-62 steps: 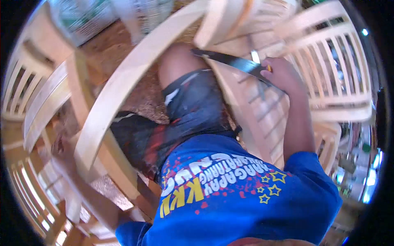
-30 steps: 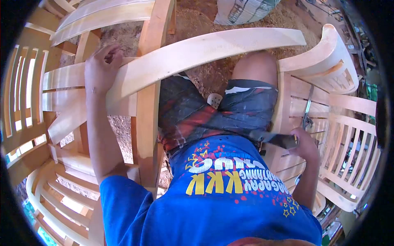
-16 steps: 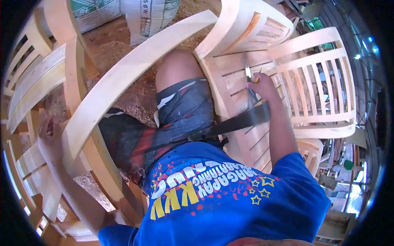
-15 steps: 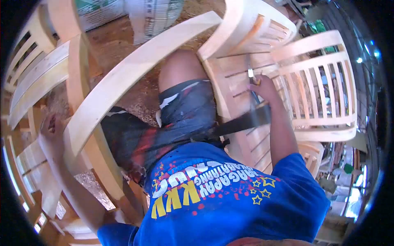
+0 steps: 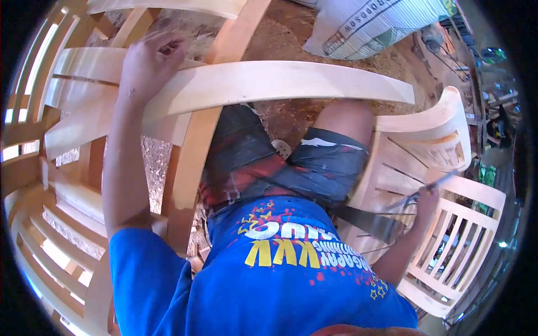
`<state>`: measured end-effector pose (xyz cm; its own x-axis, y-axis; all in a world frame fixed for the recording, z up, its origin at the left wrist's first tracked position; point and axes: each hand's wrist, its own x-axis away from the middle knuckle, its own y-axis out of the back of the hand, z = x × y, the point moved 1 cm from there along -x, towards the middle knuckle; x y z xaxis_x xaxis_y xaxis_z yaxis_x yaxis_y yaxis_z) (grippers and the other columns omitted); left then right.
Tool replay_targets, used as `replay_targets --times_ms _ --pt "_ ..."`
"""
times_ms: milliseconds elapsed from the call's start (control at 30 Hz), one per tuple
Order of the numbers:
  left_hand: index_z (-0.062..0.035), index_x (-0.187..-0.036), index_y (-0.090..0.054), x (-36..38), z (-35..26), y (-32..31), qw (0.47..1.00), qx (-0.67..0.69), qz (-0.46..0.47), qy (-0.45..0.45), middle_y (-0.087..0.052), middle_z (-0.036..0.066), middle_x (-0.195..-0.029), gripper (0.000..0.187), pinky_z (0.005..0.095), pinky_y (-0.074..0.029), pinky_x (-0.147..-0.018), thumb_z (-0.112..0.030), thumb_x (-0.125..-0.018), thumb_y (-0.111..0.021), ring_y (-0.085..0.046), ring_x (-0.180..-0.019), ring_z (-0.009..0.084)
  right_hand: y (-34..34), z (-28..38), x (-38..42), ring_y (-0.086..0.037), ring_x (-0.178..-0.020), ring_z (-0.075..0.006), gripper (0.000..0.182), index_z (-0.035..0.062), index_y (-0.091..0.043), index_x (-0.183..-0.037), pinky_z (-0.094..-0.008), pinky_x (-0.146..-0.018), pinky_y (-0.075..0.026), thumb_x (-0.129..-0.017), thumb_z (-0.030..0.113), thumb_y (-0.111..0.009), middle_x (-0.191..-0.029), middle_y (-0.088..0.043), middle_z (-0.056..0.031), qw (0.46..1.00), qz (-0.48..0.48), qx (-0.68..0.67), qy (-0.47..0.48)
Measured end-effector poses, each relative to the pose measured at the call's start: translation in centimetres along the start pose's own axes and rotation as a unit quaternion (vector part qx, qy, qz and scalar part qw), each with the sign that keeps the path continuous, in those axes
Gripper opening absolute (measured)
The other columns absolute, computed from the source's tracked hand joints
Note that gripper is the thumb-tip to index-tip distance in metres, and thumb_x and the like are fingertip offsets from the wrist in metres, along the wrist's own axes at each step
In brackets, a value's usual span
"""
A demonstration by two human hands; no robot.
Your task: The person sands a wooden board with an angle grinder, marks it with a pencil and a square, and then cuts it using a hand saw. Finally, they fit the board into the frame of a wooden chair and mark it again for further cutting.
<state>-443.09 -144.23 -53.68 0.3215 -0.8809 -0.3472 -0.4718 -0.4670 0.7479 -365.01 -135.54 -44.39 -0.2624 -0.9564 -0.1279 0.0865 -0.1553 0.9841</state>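
Note:
My left hand (image 5: 154,61) lies over the left end of a curved wooden armrest (image 5: 280,81), its fingers curled in loosely with nothing visible in them. The armrest passes across above my thighs. On the right, my right hand (image 5: 427,203) is closed on a thin metal tool (image 5: 443,180), smeared by motion, whose exact kind I cannot tell. That hand is over the slatted seat of a pale wooden chair (image 5: 386,168). A dark flat strip (image 5: 367,220) reaches from my waist toward the seat, beneath the right hand.
Unpainted slatted wooden chairs (image 5: 67,224) crowd the left side, and another slatted chair back (image 5: 457,241) stands at right. A white printed sack (image 5: 370,28) sits at the top. Wood shavings (image 5: 269,39) cover the ground.
The view has swung, so the chairs and sack sit elsewhere in the frame. My left hand has shifted onto the armrest's end, and the tool in my right hand points another way.

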Motion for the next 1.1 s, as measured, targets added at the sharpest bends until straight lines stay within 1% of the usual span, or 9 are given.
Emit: replay_targets --times_ms 200,333,467,600,700,733,833,900,1100 --pt "-0.0019 -0.116 -0.077 -0.4 0.3 0.3 0.997 0.058 0.02 0.049 -0.078 0.012 -0.106 0.028 0.0324 -0.057 -0.081 -0.021 -0.095 -0.076 -0.073 -0.092 0.0171 9.9 17.8 3.1 -0.065 -0.09 -0.0182 0.034 -0.0016 -0.069 -0.114 -0.0334 -0.085 -0.051 -0.099 0.029 -0.074 -0.102 -0.071 -0.0121 0.969 -0.121 -0.205 0.059" --pt "0.0018 -0.113 -0.076 -0.7 0.7 0.5 0.991 0.115 0.0 0.066 -0.077 0.01 -0.104 0.028 0.0309 -0.055 -0.083 -0.019 -0.096 -0.073 -0.07 -0.092 0.0152 8.1 28.4 4.2 -0.07 -0.084 -0.0196 0.023 -0.004 -0.062 -0.12 -0.0342 -0.079 -0.058 -0.104 0.013 -0.064 -0.1 -0.07 -0.0135 0.779 -0.109 -0.565 0.25" --pt "0.0014 -0.104 -0.077 -0.1 0.3 1.2 0.984 0.17 -0.023 0.036 -0.074 0.009 -0.088 0.032 0.032 -0.054 -0.074 -0.029 -0.094 -0.074 -0.068 -0.08 0.0162 2.9 39.3 6.7 -0.075 -0.083 -0.0272 0.025 -0.0046 -0.056 -0.125 -0.0398 -0.082 -0.064 -0.102 0.003 -0.059 -0.107 -0.069 -0.0193 0.587 0.047 -0.755 0.287" --pt "0.003 -0.093 -0.075 -0.6 1.4 1.5 0.964 0.261 0.026 0.052 -0.069 0.005 -0.082 0.041 0.0312 -0.049 -0.072 -0.038 -0.097 -0.072 -0.061 -0.078 0.0134 -3.3 47.9 12.2 -0.076 -0.093 -0.033 0.022 0.0006 -0.049 -0.121 -0.044 -0.09 -0.064 -0.102 0.001 -0.059 -0.108 -0.07 -0.0222 0.515 0.207 -0.807 0.203" --pt "0.0022 -0.088 -0.073 -0.6 0.6 1.7 0.947 0.314 0.041 0.047 -0.068 0.004 -0.081 0.041 0.0309 -0.049 -0.073 -0.038 -0.098 -0.071 -0.06 -0.079 0.0126 -6.1 51.6 15.7 -0.075 -0.102 -0.0292 0.029 0.0046 -0.041 -0.118 -0.0385 -0.093 -0.063 -0.102 0.003 -0.065 -0.11 -0.07 -0.0216 0.544 0.239 -0.758 0.268" --pt "0.0018 -0.087 -0.072 -0.6 0.5 1.8 0.943 0.328 0.042 0.043 -0.068 0.004 -0.081 0.041 0.0309 -0.049 -0.074 -0.037 -0.098 -0.07 -0.06 -0.079 0.0124 -7.1 52.7 16.6 -0.072 -0.095 -0.0167 0.029 0.0045 -0.044 -0.117 -0.031 -0.082 -0.059 -0.101 0.006 -0.068 -0.105 -0.072 -0.0156 0.515 0.242 -0.772 0.281" --pt "0.0012 -0.1 -0.074 -0.6 1.0 1.3 0.946 0.315 0.063 0.047 -0.07 0.005 -0.085 0.044 0.0313 -0.051 -0.077 -0.042 -0.091 -0.076 -0.064 -0.083 0.0138 -9.9 53.6 18.0 -0.071 -0.098 -0.0156 0.027 0.0038 -0.048 -0.111 -0.0302 -0.086 -0.057 -0.098 0.006 -0.072 -0.106 -0.073 -0.0146 0.568 0.224 -0.711 0.35" --pt "-0.0013 -0.12 -0.07 -0.8 -0.2 2.4 0.948 0.281 0.138 0.064 -0.074 0.006 -0.103 0.054 0.0312 -0.053 -0.085 -0.038 -0.083 -0.084 -0.066 -0.095 0.0151 -11.7 53.3 18.6 -0.071 -0.098 -0.018 0.028 0.0027 -0.05 -0.11 -0.0333 -0.087 -0.056 -0.096 0.006 -0.074 -0.108 -0.073 -0.0144 0.597 0.212 -0.693 0.345" --pt "-0.0046 -0.111 -0.076 -0.5 -0.3 1.4 0.957 0.224 0.183 -0.004 -0.077 0.007 -0.102 0.044 0.0342 -0.054 -0.087 -0.019 -0.073 -0.093 -0.069 -0.094 0.0182 -11.5 48.8 18.2 -0.066 -0.099 -0.034 0.044 0.0028 -0.057 -0.12 -0.0438 -0.088 -0.054 -0.081 0.0 -0.077 -0.106 -0.063 -0.0165 0.691 0.147 -0.466 0.533"
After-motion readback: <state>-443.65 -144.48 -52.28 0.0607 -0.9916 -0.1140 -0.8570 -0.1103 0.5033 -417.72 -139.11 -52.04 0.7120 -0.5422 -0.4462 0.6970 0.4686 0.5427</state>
